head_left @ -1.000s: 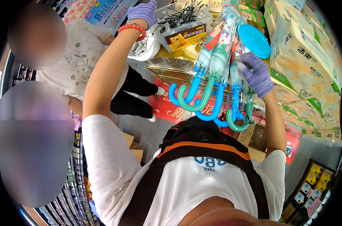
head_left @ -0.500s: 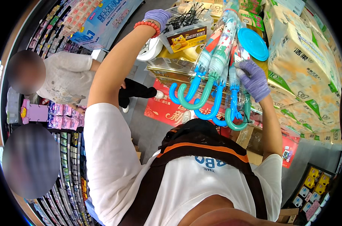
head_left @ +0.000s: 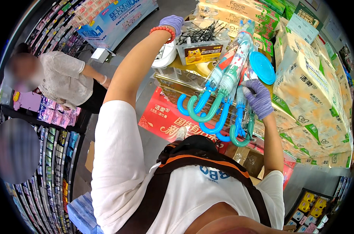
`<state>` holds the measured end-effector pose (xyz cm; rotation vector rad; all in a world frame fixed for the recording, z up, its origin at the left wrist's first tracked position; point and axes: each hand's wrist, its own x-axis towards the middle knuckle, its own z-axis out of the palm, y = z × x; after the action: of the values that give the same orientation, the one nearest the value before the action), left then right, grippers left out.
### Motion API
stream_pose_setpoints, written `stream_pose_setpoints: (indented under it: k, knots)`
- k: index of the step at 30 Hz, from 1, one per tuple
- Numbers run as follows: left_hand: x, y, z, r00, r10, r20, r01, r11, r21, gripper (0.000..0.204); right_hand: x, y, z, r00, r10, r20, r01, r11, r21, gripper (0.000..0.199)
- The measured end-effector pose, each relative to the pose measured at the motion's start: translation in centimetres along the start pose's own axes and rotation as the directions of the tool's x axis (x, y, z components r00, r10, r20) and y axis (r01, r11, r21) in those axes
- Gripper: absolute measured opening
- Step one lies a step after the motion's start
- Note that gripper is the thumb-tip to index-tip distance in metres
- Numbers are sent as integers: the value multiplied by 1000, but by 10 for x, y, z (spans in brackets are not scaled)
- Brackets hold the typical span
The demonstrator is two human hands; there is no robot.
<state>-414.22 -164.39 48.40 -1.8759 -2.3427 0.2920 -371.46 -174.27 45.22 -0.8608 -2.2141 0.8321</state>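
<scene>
My left hand (head_left: 173,23), in a purple glove, is curled at the upper left edge of a clear plastic tub (head_left: 180,51); its fingertips are hidden. Thin black strips (head_left: 206,35), too tangled to identify, fill the tub. In front of me lie several folded children's umbrellas (head_left: 232,80) in clear sleeves, their blue and green hooked handles (head_left: 206,113) pointing toward me. My gloved right hand (head_left: 258,97) is closed around the side of the right-hand umbrellas, thumb and forefinger against a sleeve. A round blue lid (head_left: 262,67) sits just beyond that hand.
Large tissue packs (head_left: 313,84) are piled at the right. A white bucket (head_left: 167,54) stands left of the tub, and gold cartons (head_left: 177,80) support the display. Another person (head_left: 67,78) stands at the left, near shelves (head_left: 54,156). An open cardboard box (head_left: 249,158) is below the handles.
The view has shifted, and the tub and umbrellas sit slightly lower in it. Both my hands keep their places at them. The person at the left has turned and drawn an arm back.
</scene>
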Motion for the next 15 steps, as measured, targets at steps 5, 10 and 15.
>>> stream_pose_setpoints:
  k: [5, 10, 15]
  knots:
    - [-24, 19, -31, 973, 75, -219, -80, 997, -10, 24, -3, 0, -5, 999, 37, -29, -35, 998, 44, 16]
    - [-87, -10, -63, 950, -78, -302, -261, 335, -906, 14, 13, 3, -12, 995, -58, -82, 65, 995, 80, 18]
    - [-161, 20, -86, 993, -37, -115, -121, -258, -959, 17, 51, -36, 6, 988, -105, -110, 129, 961, 243, 27]
